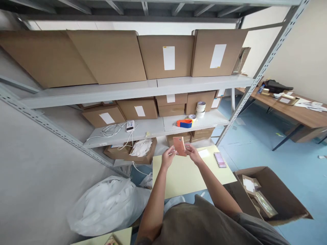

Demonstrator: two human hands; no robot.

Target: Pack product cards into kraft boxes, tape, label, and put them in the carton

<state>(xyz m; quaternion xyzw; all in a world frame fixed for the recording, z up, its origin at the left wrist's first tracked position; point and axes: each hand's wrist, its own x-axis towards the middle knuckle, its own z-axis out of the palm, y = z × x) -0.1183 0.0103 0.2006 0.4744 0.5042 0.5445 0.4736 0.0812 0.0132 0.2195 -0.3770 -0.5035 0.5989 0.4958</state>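
Note:
A small orange-pink box (180, 146) is held upright above the pale yellow tabletop (184, 173). It has a small dark square near its top edge, and its pale right side shows. My left hand (168, 156) grips its left edge with the fingers closed. On the opposite edge, my right hand (193, 152) pinches it too. A white sheet (203, 153) lies on the table just beyond my right hand. Farther right on the tabletop is a blurred-out purple item (220, 160).
Ahead, a metal rack (143, 89) carries cardboard boxes (167, 58), tape rolls (200, 107), an orange-and-blue tape dispenser (184, 123) and a power strip (130, 126). A white plastic bag (109, 204) bulges at lower left. An open carton (288, 197) stands at right.

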